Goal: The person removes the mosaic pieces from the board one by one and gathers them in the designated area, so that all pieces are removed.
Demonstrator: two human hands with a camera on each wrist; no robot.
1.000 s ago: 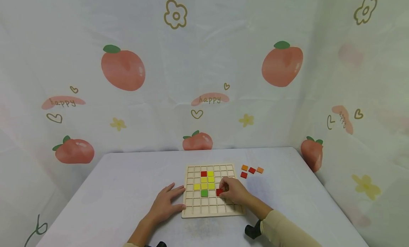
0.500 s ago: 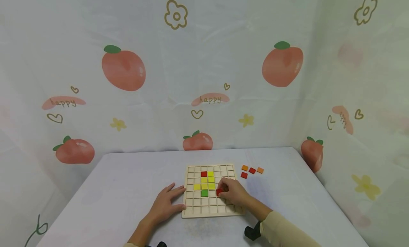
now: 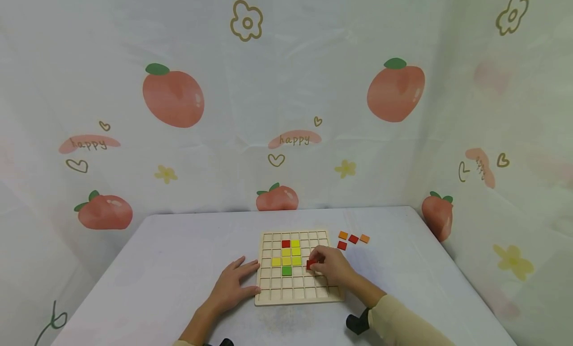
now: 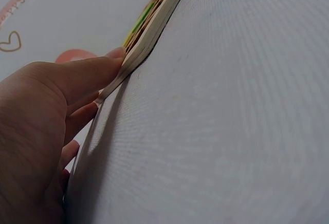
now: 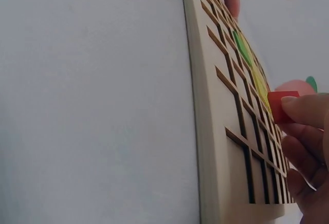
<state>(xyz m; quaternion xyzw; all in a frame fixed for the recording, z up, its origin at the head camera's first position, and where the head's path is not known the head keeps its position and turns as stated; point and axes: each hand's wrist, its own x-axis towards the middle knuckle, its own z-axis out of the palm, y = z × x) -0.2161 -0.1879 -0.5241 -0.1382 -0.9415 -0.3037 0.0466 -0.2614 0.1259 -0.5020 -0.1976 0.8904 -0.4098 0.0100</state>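
Observation:
A wooden grid board (image 3: 279, 296) lies on the table, with several yellow tiles (image 3: 286, 261), a green tile (image 3: 286, 271) and a red tile (image 3: 286, 243) in its squares. My right hand (image 3: 333, 266) pinches another red tile (image 3: 310, 264) between thumb and fingers, over the right half of the board. In the right wrist view this red tile (image 5: 280, 106) is tilted up above the grid. My left hand (image 3: 230, 286) rests at the board's left edge with fingers spread. The left wrist view shows its thumb (image 4: 95, 75) touching the board's rim (image 4: 154, 34).
Beyond the board's upper right corner lie loose tiles: orange tiles (image 3: 342, 235) and red tiles (image 3: 342, 245). The white table (image 3: 188, 246) ends at a patterned curtain (image 3: 215, 112) behind and at the sides.
My right hand has lifted slightly and moved a little right and away from me, carrying the red tile with it. The left hand and the board have stayed in place.

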